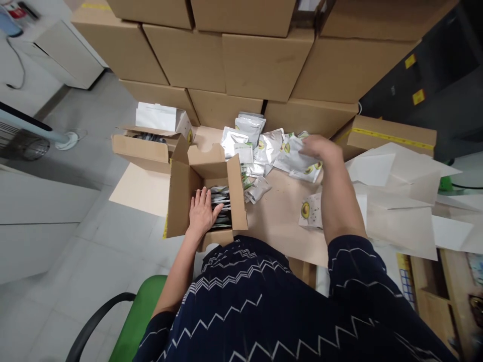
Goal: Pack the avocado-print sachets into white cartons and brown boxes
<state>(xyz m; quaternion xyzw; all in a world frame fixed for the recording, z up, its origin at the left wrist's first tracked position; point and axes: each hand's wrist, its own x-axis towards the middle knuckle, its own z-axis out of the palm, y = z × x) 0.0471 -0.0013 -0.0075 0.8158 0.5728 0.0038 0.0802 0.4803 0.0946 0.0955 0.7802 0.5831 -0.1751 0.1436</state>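
My left hand [201,213] reaches into an open cardboard box [237,201], its fingers stretched out against the packets [222,201] standing in a row there. Several silvery foil pouches [268,146], some printed with an avocado, lie in a loose heap on the table beyond the box. Over the right part of that heap is my right hand [320,148]. Its fingertips are at a white avocado pouch [294,158]; motion blurs them, and whether they grip it does not show. A small crumpled pouch [257,190] lies just right of the box.
Large cardboard boxes [264,65] are stacked behind the table [279,216]. Another small open box [141,153] stands at the left. An avocado-printed carton [311,211] lies near my right forearm, beside loose paper sheets [400,216]. A green chair [139,317] is at lower left.
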